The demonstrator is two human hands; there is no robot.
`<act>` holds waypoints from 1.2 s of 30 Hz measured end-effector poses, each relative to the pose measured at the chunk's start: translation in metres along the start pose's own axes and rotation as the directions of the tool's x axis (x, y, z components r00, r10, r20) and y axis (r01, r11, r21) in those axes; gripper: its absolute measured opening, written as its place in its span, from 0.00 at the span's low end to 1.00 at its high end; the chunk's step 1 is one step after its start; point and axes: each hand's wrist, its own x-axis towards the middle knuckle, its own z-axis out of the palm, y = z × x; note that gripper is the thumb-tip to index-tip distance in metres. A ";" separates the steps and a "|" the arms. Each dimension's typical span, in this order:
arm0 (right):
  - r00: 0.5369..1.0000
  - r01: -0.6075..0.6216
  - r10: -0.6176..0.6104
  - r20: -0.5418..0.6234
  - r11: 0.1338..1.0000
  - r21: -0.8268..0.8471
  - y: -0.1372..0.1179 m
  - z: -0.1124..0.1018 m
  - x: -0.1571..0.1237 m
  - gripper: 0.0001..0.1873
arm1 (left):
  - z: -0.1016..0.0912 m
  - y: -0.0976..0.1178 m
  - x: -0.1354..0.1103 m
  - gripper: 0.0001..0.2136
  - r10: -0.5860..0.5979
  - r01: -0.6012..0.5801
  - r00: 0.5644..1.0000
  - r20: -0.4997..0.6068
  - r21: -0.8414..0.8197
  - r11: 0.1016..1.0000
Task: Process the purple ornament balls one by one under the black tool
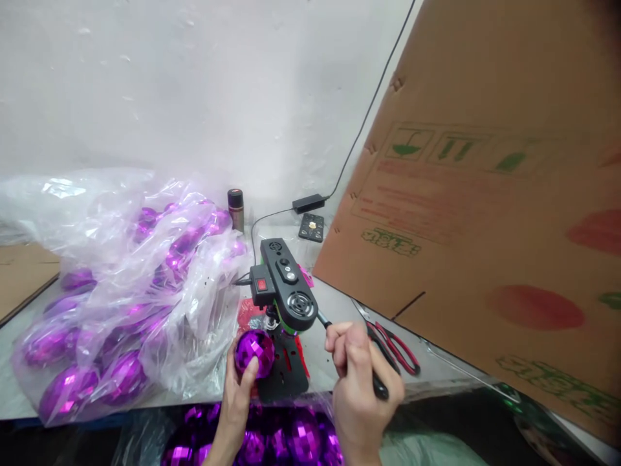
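My left hand (237, 385) is wrapped around a shiny purple faceted ball (255, 354), thumb on its near side. It holds the ball at the front left of a small black bench drill (290, 285), over the drill's dark base plate (286, 372). My right hand (361, 378) is closed on the lever handle (380, 387), a black grip on a metal rod that runs to the drill's right side. A red switch (262, 283) sits on the drill's left. Whether the drill bit touches the ball is hidden by the drill head.
Clear plastic bags (194, 317) with several purple balls fill the left. More purple balls (305, 440) lie below the table's front edge. Red-handled scissors (400, 349) lie at right, before a large cardboard box (460, 213). A spray can (235, 210) and power adapter (309, 203) stand behind.
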 end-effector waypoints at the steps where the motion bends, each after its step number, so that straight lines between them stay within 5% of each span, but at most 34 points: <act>1: 1.000 -0.001 0.001 0.005 1.000 0.003 0.000 0.000 0.000 0.29 | 0.002 -0.004 0.000 0.35 0.015 -0.014 0.999 -0.045 0.009 1.000; 7: 1.000 -0.018 0.018 0.016 1.000 0.012 -0.001 -0.002 -0.003 0.28 | 0.014 -0.014 0.010 0.38 -0.007 0.004 0.999 -0.041 -0.069 0.998; 16: 1.000 -0.028 0.028 0.005 0.999 0.020 -0.001 -0.002 -0.003 0.28 | 0.010 -0.029 0.010 0.42 0.156 -0.171 0.982 0.110 0.148 0.974; 25: 0.999 -0.048 0.049 -0.017 0.999 0.024 -0.003 0.002 0.000 0.29 | 0.017 -0.023 0.014 0.38 0.275 -0.331 0.936 0.217 0.288 0.899; 36: 1.000 0.002 -0.001 -0.011 0.999 0.052 0.007 -0.001 -0.010 0.27 | 0.025 -0.037 0.021 0.40 0.295 -0.355 0.915 0.277 0.202 0.913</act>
